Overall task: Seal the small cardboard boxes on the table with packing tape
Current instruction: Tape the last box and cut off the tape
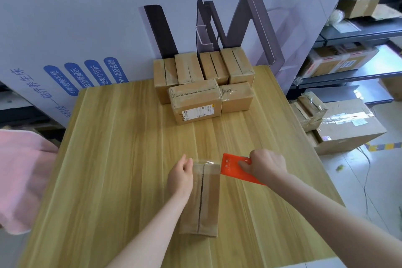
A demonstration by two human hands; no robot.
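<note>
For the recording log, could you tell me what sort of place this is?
Probably a small warehouse or packing room: taped cardboard boxes stacked on a wooden table, metal shelving holding parcels, and more cartons on the floor.

Warehouse packing room: shelving [356,30] stacked with cartons [348,128].

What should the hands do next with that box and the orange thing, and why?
Probably press the tape end down over the far edge. The box already has clear tape along its seam, shiny at the far end, where the left hand waits. The right hand holds the orange tape dispenser right beside that end.
</note>
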